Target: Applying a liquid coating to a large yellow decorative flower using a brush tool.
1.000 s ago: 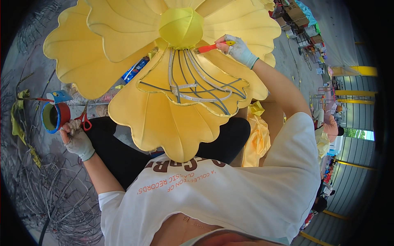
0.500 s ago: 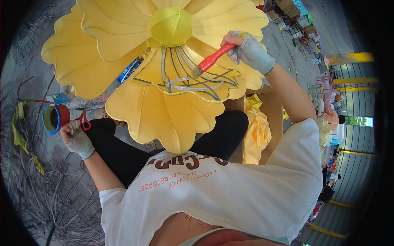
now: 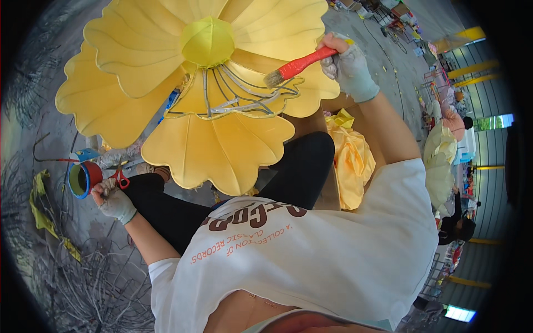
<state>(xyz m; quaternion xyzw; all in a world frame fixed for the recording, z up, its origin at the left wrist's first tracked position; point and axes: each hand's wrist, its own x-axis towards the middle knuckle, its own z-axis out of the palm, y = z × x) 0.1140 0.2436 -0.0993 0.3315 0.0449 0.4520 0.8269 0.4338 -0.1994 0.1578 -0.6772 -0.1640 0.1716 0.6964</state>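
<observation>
My right hand (image 3: 351, 67), in a thin whitish glove with bare fingertips, grips a red-handled paintbrush (image 3: 302, 64). The brush's bristles (image 3: 273, 79) point left, over the scalloped edge of a petal on a large yellow fabric flower (image 3: 216, 152). Dark wires and pale strips (image 3: 227, 102) fan out below the flower's round yellow centre (image 3: 208, 43). Whether the bristles touch the fabric I cannot tell. On the left, my gloved left hand (image 3: 115, 201) has its fingers curled against a small red bucket with a blue rim (image 3: 91, 176). Red-handled scissors (image 3: 120, 178) lie just beyond that hand.
Bundles of grey wire (image 3: 83, 288) spread over the floor at left, near a yellow cloth strip (image 3: 41, 208). Beside my right knee a cardboard box (image 3: 361, 119) holds crumpled yellow fabric (image 3: 350, 161). Other people (image 3: 452, 119) and pale yellow fabric pieces (image 3: 438, 166) appear far right.
The brush has lifted away from the wires and moved right across the flower, toward the petal's edge. The whole view has shifted; my left hand stays by the bucket.
</observation>
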